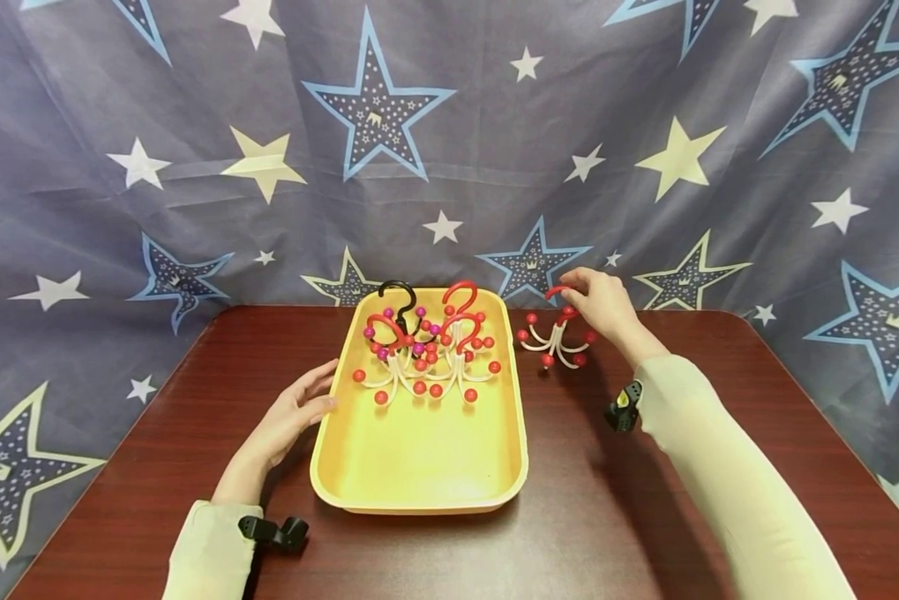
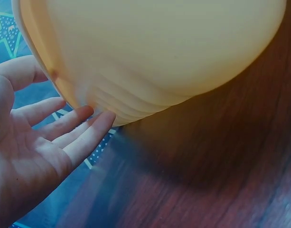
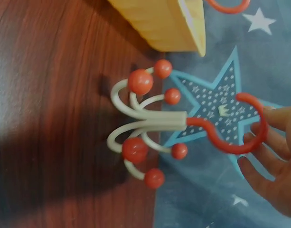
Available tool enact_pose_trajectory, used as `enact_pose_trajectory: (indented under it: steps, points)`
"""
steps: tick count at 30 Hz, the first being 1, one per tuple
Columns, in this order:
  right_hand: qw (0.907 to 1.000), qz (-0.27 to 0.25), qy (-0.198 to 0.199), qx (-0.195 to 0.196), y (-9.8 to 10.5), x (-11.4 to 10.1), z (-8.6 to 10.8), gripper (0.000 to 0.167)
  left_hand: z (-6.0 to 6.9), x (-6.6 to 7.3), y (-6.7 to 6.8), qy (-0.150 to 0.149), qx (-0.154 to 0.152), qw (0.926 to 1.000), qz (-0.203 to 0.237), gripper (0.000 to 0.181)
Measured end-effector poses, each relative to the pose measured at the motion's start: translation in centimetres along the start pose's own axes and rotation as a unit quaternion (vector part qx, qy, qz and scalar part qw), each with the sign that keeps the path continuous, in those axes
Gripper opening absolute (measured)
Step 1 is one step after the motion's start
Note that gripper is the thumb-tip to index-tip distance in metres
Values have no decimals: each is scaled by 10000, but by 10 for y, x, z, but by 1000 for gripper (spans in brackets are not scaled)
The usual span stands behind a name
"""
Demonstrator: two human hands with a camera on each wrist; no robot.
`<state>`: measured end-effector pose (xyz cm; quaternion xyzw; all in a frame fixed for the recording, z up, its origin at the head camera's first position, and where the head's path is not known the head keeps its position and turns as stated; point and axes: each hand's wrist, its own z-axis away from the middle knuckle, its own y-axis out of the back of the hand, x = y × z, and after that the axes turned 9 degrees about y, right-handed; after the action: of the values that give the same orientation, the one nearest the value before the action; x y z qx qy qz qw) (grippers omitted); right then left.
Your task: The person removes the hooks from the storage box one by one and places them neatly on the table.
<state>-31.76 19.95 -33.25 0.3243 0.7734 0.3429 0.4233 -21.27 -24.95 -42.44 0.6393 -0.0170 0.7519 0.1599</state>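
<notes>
My right hand (image 1: 602, 304) holds the red hook of a small rotating hanger (image 3: 162, 121) between thumb and fingers. This hanger has curved white arms tipped with red balls, and it stands upright, right of a yellow tray (image 1: 419, 467). At the tray's left side is my left hand (image 1: 287, 421), its fingers fairly straight against the outer wall, as the left wrist view also shows. Inside the tray's far half stand several similar hangers: red-hooked white ones, such as the front right one (image 1: 460, 367), and a black one (image 1: 400, 302) with purple balls.
Everything stands on a dark reddish-brown wooden table (image 1: 606, 533). Behind it hangs a grey cloth (image 1: 479, 125) printed with stars, close to the table's far edge. Black wrist cameras sit on both sleeves.
</notes>
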Motion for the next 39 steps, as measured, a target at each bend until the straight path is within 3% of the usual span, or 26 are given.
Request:
enact_pose_trajectory:
  steps: [10, 21, 28, 39]
  points:
    - [9972, -238, 703, 29, -5, -41, -5, 20, 0, 0, -1, -71, -29, 10000, 20, 61]
    - [9834, -1064, 1336, -619, -38, -88, -1, 25, 2, -1, 0, -66, -38, 9999, 88, 62]
    - [9784, -1179, 1465, -856, -54, -99, 0, 27, 1, -2, 1, -68, -37, 10000, 53, 61]
    - [9804, -883, 1645, -627, -63, -102, 0, 23, 0, -3, 0, -86, -68, 9999, 122, 61]
